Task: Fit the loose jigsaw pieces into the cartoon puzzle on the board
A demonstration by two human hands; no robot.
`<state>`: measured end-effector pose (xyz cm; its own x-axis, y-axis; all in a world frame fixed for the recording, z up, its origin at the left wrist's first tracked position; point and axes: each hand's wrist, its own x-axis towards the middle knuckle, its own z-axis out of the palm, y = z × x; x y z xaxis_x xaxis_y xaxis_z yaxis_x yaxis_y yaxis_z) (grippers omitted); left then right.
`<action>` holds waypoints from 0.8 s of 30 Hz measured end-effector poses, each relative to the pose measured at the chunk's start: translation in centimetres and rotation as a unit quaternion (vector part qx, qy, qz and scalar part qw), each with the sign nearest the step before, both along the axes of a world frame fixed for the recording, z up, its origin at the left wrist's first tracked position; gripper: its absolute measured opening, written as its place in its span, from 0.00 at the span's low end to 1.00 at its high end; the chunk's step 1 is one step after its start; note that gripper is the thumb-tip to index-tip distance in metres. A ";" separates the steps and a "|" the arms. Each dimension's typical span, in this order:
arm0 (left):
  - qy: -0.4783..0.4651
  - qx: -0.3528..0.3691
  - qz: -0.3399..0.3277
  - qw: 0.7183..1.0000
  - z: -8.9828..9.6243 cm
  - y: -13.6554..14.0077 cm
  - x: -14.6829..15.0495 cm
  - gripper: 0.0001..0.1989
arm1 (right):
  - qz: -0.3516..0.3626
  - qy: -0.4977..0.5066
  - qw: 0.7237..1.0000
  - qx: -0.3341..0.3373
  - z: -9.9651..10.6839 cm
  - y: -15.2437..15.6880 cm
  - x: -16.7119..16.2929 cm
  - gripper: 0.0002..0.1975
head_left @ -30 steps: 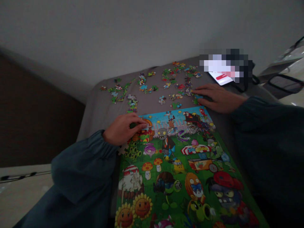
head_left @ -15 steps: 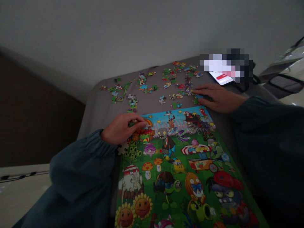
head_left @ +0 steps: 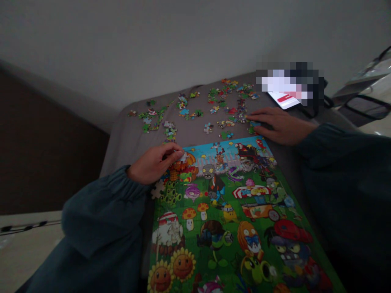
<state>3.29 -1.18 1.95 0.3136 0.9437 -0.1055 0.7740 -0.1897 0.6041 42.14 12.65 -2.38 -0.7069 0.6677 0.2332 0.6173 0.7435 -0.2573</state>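
My left hand (head_left: 154,162) is closed in a pinch at the upper left corner of the colourful cartoon picture sheet (head_left: 198,232). A small pale puzzle piece (head_left: 183,155) shows at its fingertips, mostly covered by them. My right hand (head_left: 276,125) lies flat on the grey cloth beyond the sheet's upper right corner, fingers stretched out. Its fingertips touch or nearly touch several loose puzzle pieces (head_left: 241,118). Just below my left wrist, a bare tan puzzle piece (head_left: 158,190) lies at the sheet's left edge.
Many loose puzzle pieces (head_left: 214,94) are scattered over the grey cloth (head_left: 122,138) behind the sheet. A lit phone (head_left: 284,99), partly blurred out, lies at the back right. The wall (head_left: 152,49) rises behind the table. Dark-framed objects (head_left: 365,108) stand at the far right.
My left hand has shifted slightly left and away from me, uncovering more of the picture's orange figure at the corner. My right hand stays in place.
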 end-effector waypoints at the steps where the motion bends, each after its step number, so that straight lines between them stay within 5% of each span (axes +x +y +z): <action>1: 0.000 -0.003 -0.005 1.000 0.1 0.0 0.0 0.22 | 0.000 0.000 1.000 -0.001 0.0 0.0 0.0 0.26; 14: -0.002 0.034 0.015 0.999 0.3 0.2 -1.2 0.23 | -0.004 -0.003 1.000 -0.010 0.0 0.0 -0.1 0.27; 24: 0.059 0.117 -0.078 0.988 -0.8 1.1 1.0 0.20 | -0.008 -0.002 1.000 -0.005 -0.3 0.2 0.0 0.27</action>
<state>4.30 -0.07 1.17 0.4552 0.8880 0.0659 0.7874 -0.4359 0.4358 42.16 12.86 -2.69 -0.6977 0.6807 0.2234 0.6296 0.7314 -0.2621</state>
